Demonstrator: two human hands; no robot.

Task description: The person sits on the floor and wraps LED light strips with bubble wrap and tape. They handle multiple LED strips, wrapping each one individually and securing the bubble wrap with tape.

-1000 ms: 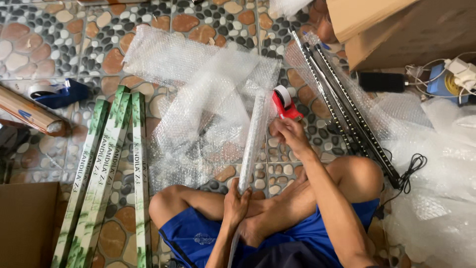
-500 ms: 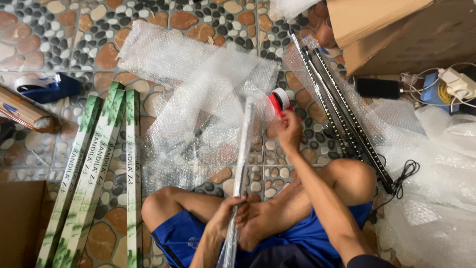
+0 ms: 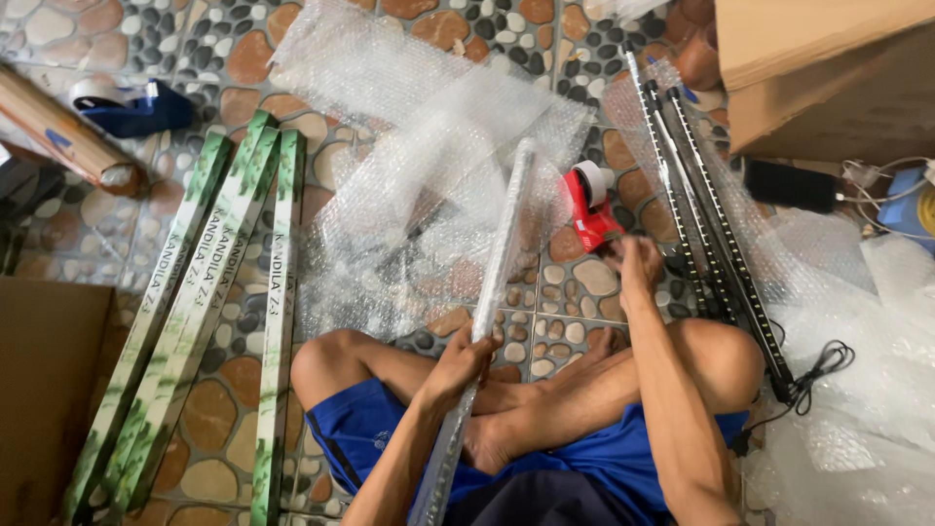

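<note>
I sit cross-legged on a pebble-tiled floor. My left hand [image 3: 460, 365] grips a long thin rod wrapped in bubble wrap [image 3: 502, 244], which runs from my lap up and away over a crumpled bubble wrap sheet [image 3: 409, 166]. Just right of the rod's far end, a red tape dispenser [image 3: 589, 206] rests on the floor. My right hand [image 3: 635, 263] hovers slightly below and to the right of the dispenser, blurred, holding nothing, with its fingers loosely curled.
Three long green boxes [image 3: 205, 312] lie at the left. Black rods partly in bubble wrap [image 3: 706, 205] lie at the right, near a black cable [image 3: 818, 375]. A blue tape dispenser [image 3: 131, 105], a cardboard tube [image 3: 54, 127] and cardboard boxes [image 3: 828, 88] ring the area.
My right hand let go of the red tape dispenser, which now sits on the floor, and drew back toward my knee. The view has shifted slightly.
</note>
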